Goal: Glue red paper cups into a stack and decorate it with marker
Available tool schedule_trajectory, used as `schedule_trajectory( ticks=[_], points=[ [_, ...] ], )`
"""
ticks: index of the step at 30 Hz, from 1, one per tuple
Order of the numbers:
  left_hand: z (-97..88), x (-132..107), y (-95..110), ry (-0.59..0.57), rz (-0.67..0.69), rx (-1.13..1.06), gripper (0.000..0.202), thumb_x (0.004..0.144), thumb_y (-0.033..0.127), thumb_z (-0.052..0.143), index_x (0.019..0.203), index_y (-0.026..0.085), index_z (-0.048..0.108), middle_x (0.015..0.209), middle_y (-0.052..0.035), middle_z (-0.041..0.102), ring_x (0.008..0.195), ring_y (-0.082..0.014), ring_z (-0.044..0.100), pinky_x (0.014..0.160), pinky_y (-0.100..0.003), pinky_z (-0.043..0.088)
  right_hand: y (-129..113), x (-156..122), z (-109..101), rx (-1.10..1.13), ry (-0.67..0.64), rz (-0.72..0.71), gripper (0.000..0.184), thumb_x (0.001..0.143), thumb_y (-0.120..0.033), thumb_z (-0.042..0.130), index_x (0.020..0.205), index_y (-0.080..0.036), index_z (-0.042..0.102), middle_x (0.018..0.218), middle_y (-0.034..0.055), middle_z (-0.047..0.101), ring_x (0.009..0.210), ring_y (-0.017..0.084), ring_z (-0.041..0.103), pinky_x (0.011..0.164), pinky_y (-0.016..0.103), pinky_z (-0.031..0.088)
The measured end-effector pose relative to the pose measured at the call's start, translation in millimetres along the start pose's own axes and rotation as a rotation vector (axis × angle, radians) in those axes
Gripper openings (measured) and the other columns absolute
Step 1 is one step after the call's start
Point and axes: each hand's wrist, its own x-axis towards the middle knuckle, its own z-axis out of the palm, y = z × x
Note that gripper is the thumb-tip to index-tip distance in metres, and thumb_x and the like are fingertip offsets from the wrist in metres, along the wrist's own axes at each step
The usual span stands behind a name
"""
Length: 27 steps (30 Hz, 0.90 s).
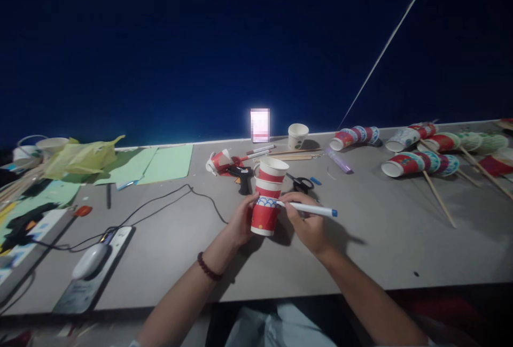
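Note:
My left hand (242, 221) is wrapped round the side of a stack of paper cups (264, 220), red and white with a band of blue scallop lines. The stack leans slightly, its open white mouth at the top. In my right hand (309, 228) is a white marker (310, 209) with a blue end, held like a pen. Its tip meets the scalloped band on the cups. Behind the stack lie a black glue gun (242, 178) and black-handled scissors (301, 182). A small blue cap (316, 180) rests beside the scissors.
Decorated cup stacks on sticks (420, 162) lie at the right. A white cup (298, 137) stands at the back. Green paper (166, 165), a yellow bag (80, 159), a power strip (28, 251) and a phone with a white case on it (90, 261) occupy the left, with cables between.

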Motion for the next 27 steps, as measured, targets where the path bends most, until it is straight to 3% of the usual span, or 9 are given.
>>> schedule_trajectory(
  ticks=[27],
  points=[
    [-3.9, 0.5, -0.9, -0.045, -0.008, -0.011, 0.035, 0.088, 0.038, 0.060, 0.095, 0.006, 0.072, 0.085, -0.0152, 0.077, 0.073, -0.0235, 0.072, 0.071, -0.033, 0.055, -3.5, 2.3, -1.4, 0.013, 0.009, -0.001, 0.014, 0.090, -0.021, 0.057, 0.086, -0.024, 0.070, 0.084, 0.0037, 0.074, 0.082, 0.022, 0.069, 0.076, 0.036, 0.056]
  ],
)
